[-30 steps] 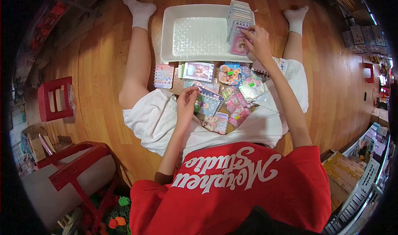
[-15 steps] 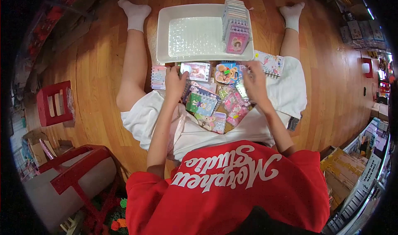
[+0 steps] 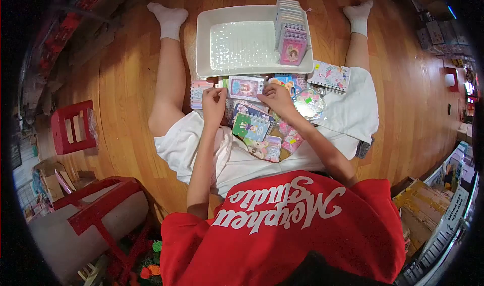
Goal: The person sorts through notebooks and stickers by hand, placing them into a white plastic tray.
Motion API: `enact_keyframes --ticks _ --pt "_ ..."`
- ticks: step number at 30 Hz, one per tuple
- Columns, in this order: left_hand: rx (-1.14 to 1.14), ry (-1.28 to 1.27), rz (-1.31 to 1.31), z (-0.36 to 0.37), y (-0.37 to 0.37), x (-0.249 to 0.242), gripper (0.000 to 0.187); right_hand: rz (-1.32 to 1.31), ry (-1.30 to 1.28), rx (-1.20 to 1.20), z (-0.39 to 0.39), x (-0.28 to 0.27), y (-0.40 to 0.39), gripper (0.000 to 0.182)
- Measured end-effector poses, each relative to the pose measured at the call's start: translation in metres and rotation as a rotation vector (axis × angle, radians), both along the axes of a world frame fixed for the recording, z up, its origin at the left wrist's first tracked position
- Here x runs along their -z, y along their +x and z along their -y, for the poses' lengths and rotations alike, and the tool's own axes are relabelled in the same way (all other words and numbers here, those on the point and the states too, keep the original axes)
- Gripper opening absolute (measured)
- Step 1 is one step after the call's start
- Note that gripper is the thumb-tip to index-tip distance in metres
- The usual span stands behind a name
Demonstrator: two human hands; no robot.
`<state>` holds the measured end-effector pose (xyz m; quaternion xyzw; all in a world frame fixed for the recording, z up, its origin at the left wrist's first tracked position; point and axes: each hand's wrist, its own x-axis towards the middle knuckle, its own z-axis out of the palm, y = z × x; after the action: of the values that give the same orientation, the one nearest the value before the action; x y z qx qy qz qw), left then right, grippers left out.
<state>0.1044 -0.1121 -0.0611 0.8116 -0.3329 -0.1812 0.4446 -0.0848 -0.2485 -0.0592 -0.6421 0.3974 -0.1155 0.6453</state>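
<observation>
A small spiral notebook (image 3: 244, 88) with a purple and pink picture cover lies between my hands, just below the white tray's near edge. My right hand (image 3: 280, 102) pinches its right, ring-bound end. Close to its left edge, my left hand (image 3: 214, 106) has thumb and fingers pressed together; what they hold, if anything, is hidden. Nearer my lap is a green and blue spiral notebook (image 3: 250, 126). Beside my right wrist rests a shiny clear packet (image 3: 309, 104) with a green sticker. A flamingo-cover spiral notebook (image 3: 330, 77) lies on my right leg.
The white tray (image 3: 202, 49) stands beyond the pile, with a row of upright spiral notebooks (image 3: 292, 34) along its right side. A pink notebook (image 3: 197, 94) lies at the left. Red stools (image 3: 74, 127) and cardboard boxes (image 3: 421, 210) stand on the wooden floor.
My right hand has moved left from the packets to the purple notebook's right end. The shiny packet now lies flat at the right. My left hand stays near the notebook's left edge.
</observation>
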Motion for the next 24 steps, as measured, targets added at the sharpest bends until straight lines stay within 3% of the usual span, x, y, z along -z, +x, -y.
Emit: enact_keyframes --ticks 1,2,6,8,13,16,19,24 --pt "0.0 -0.018 -0.011 -0.001 0.0 0.002 0.022 0.0 -0.044 -0.017 0.0 -0.012 -0.004 0.031" --pt "-0.033 -0.042 -0.029 0.0 -0.001 0.005 0.023 0.049 0.169 0.004 0.0 -0.027 -0.011 0.028" --pt "-0.084 -0.108 -0.082 0.006 -0.002 0.004 0.024 0.192 0.259 0.017 0.017 -0.075 -0.04 0.032" --pt "-0.059 -0.099 -0.096 0.004 -0.003 0.004 0.023 0.122 0.081 0.019 0.039 -0.106 -0.052 0.033" --pt "-0.032 -0.08 -0.052 0.006 -0.007 0.004 0.02 -0.078 -0.67 0.007 0.118 -0.124 -0.069 0.029" --pt "-0.035 -0.094 -0.018 0.006 -0.004 0.01 0.02 -0.105 -0.974 -0.126 0.144 -0.116 -0.059 0.027" --pt "-0.027 -0.083 -0.051 0.004 -0.005 0.005 0.02 -0.072 -1.007 -0.247 0.157 -0.089 -0.047 0.028" --pt "-0.034 -0.062 -0.072 0.002 -0.004 0.003 0.02 -0.124 -1.089 -0.215 0.156 -0.063 -0.031 0.03"
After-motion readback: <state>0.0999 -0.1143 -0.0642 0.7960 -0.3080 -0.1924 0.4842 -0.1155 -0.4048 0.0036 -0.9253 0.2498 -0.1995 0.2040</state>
